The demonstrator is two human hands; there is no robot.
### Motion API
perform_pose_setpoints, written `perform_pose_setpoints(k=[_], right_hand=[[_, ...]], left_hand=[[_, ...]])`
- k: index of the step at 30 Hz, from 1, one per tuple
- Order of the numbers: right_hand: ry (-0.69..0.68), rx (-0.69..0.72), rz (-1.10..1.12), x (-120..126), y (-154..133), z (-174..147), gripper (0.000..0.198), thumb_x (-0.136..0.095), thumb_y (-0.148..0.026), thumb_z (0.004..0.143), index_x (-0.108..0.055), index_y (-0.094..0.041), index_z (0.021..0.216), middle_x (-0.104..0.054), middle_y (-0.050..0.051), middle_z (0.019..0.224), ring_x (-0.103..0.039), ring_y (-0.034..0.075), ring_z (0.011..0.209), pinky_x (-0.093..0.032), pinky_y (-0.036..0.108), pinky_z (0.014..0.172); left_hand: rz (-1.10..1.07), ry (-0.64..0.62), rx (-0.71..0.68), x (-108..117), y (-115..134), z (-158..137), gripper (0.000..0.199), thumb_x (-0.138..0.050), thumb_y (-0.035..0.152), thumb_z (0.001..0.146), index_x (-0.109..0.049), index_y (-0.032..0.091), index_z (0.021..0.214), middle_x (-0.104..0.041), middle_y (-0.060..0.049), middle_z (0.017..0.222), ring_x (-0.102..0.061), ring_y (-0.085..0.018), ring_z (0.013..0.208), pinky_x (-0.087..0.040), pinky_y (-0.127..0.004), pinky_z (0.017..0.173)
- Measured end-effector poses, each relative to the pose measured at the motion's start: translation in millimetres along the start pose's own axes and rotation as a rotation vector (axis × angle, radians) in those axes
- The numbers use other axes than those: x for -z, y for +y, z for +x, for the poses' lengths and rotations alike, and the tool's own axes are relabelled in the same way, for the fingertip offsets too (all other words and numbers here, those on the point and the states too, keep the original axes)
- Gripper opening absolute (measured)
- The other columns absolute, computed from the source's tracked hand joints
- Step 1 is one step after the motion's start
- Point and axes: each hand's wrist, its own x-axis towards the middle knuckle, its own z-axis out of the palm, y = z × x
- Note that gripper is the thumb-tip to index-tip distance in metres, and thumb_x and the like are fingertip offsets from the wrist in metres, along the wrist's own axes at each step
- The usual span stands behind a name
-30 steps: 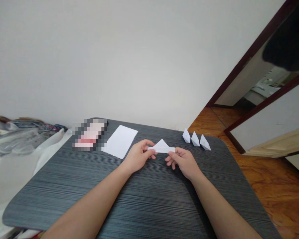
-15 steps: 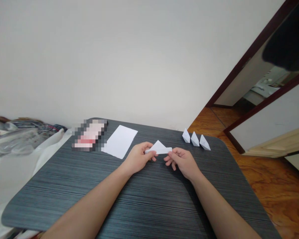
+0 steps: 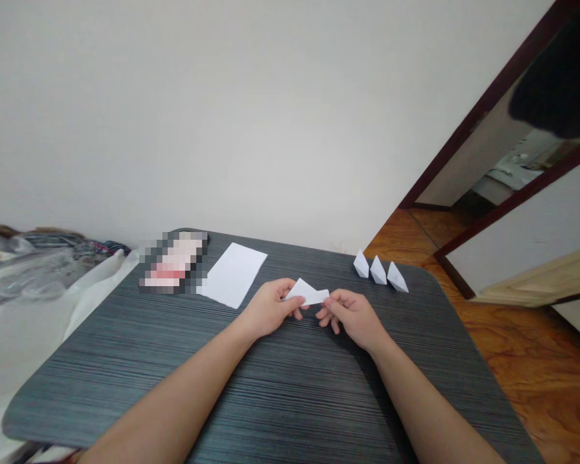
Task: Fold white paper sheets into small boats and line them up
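Note:
Between my hands, above the dark table, is a folded piece of white paper (image 3: 309, 294) with a triangular peak and a strip along its lower edge. My left hand (image 3: 272, 308) pinches its left end, thumb in front and fingers partly behind. At the other end, my right hand (image 3: 350, 314) grips the strip's corner between thumb and index finger, its other fingers loosely curled below. Three small folded paper boats (image 3: 378, 270) stand in a row to the right, beyond my right hand. Flat white paper sheets (image 3: 234, 275) lie to the left, beyond my left hand.
A blurred-out rectangular item (image 3: 174, 263) lies at the table's back left. The table (image 3: 290, 399) has a dark wood-grain top and meets a pale wall (image 3: 270, 129). Plastic-covered things (image 3: 43, 277) are heaped on the left. Wooden floor (image 3: 541, 341) and a doorway are at right.
The folded paper has tilted, its peak shifting left and slightly down. Both hands keep their pinch, and my right hand has come a little closer to the left.

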Motion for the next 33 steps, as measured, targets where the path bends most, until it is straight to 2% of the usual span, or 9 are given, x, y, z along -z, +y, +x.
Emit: perform_pose_setpoints(k=[9, 14, 18, 33], right_hand=[[-0.087, -0.012, -0.004, -1.1, -2.2, -3.7, 0.025, -0.054, -0.038, 0.085, -0.054, -0.015, 0.074, -0.066, 0.004, 0.065, -0.060, 0.012, 0.050, -0.040, 0.020, 0.040], [-0.052, 0.045, -0.007, -3.7, -1.9, -1.5, 0.019, -0.055, -0.034, 0.085, -0.055, -0.015, 0.081, -0.067, 0.005, 0.072, -0.058, 0.011, 0.051, -0.039, 0.019, 0.039], [0.024, 0.120, 0.072, -4.9, -2.3, -0.8, 0.018, -0.058, -0.030, 0.083, -0.049, -0.018, 0.093, -0.063, 0.000, 0.065, -0.056, 0.011, 0.049, -0.038, 0.019, 0.038], [0.018, 0.162, 0.044, -2.3, 4.9, -0.9, 0.015, -0.057, -0.026, 0.083, -0.051, -0.020, 0.095, -0.062, 0.002, 0.071, -0.059, 0.013, 0.058, -0.042, 0.023, 0.043]], left_hand=[[-0.065, -0.068, -0.003, -1.8, 3.6, -1.4, 0.014, -0.058, 0.021, 0.077, -0.055, 0.014, 0.089, -0.064, -0.002, 0.074, -0.057, -0.010, 0.056, -0.043, -0.021, 0.055], [-0.051, -0.056, 0.003, -1.4, 1.7, -1.1, 0.013, -0.056, 0.021, 0.078, -0.053, 0.015, 0.089, -0.064, -0.003, 0.076, -0.057, -0.010, 0.055, -0.043, -0.021, 0.054], [-0.052, -0.052, 0.002, -1.3, 1.5, -1.1, 0.014, -0.055, 0.021, 0.078, -0.051, 0.016, 0.091, -0.065, -0.002, 0.077, -0.057, -0.010, 0.055, -0.043, -0.021, 0.054], [0.013, -0.036, 0.010, -0.9, 1.3, -1.8, 0.015, -0.055, 0.022, 0.077, -0.050, 0.017, 0.090, -0.065, -0.001, 0.076, -0.053, -0.008, 0.050, -0.041, -0.019, 0.049]])
